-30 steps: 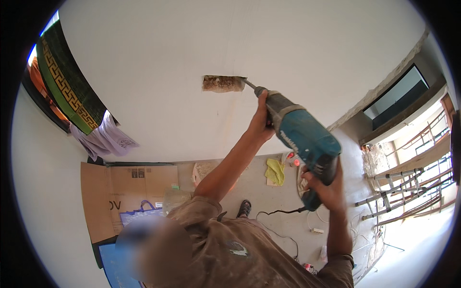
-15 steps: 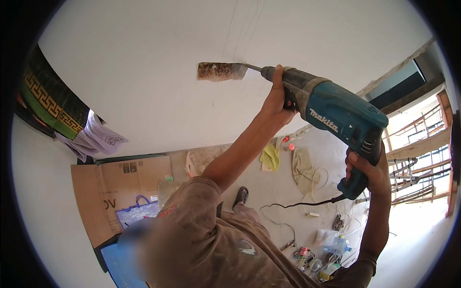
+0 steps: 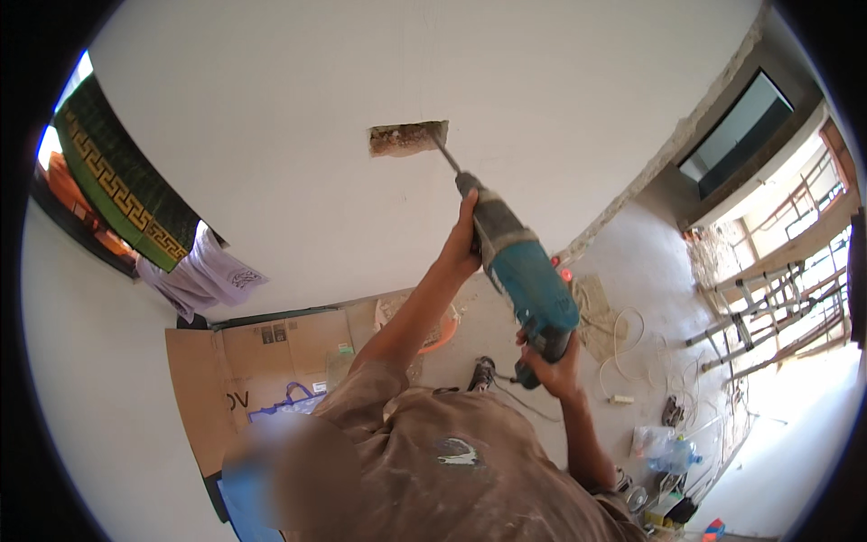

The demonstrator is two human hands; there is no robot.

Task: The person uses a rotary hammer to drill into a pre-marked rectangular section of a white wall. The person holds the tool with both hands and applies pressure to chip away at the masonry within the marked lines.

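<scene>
A teal and black rotary hammer (image 3: 528, 271) slants across the middle, its chisel bit (image 3: 447, 152) reaching to the right part of a rectangular recess (image 3: 402, 139) in the white wall. Rough brownish masonry shows inside that recess. My left hand (image 3: 465, 242) is closed around the tool's front end, just behind the chuck, with the thumb along its top. Lower and to the right, my right hand (image 3: 553, 366) grips the rear handle. The trigger finger is hard to make out. A dark cord trails from below the handle.
Cardboard (image 3: 280, 354) leans at the lower left, near a lilac cloth (image 3: 203, 275) and a green patterned cloth (image 3: 126, 194). An orange basin (image 3: 442, 332) stands below the wall. Cables (image 3: 632, 339), a plastic bottle (image 3: 673, 456) and a ladder (image 3: 754, 307) lie or stand rightward.
The rotary hammer has swung down and left, now pointing more steeply up at the wall. Its bit has moved from the recess's right upper edge to inside it. Both hands keep their grip.
</scene>
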